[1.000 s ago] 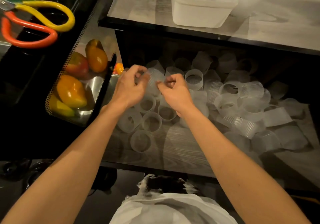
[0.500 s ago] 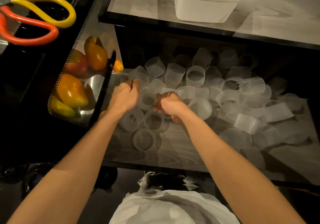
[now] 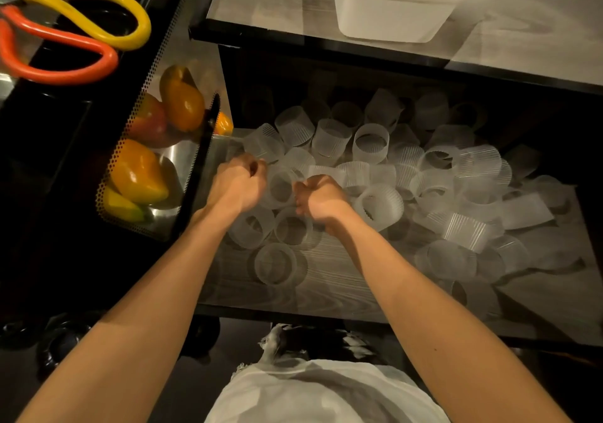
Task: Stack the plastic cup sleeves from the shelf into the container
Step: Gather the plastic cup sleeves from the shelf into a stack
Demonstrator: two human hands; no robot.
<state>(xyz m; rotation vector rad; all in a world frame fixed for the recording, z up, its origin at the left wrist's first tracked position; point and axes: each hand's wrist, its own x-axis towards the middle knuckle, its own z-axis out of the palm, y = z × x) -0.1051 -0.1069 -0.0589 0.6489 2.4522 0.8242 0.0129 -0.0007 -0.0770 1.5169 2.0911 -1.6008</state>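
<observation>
Fingers (image 3: 257,165) of left hand (image 3: 239,187): curled, thumb and forefinger pinched on the left rim of one cup sleeve (image 3: 280,187).
Fingers (image 3: 300,195) of right hand (image 3: 321,199): curled into a tight fist against the same sleeve's right rim; grip hidden behind the knuckles, cannot tell.
Cup sleeve: frosted translucent plastic, short open ring, finely ribbed wall; at the front left of the shelf (image 3: 326,279), between both hands.
Sleeves (image 3: 372,143): same ribbed rings, many, loose over the shelf; some upright, some tipped, a few pressed flat.
Shelf: pale wood grain, black front edge.
Container (image 3: 385,21): milky plastic, rectangular, rounded corners; on the tabletop (image 3: 522,30) above the shelf.
Tray (image 3: 140,106): perforated metal, shiny floor; left of the shelf; glossy yellow-orange fruit (image 3: 138,174) inside.
Scissors (image 3: 81,17): looped orange and yellow handles; further left of the shelf.
</observation>
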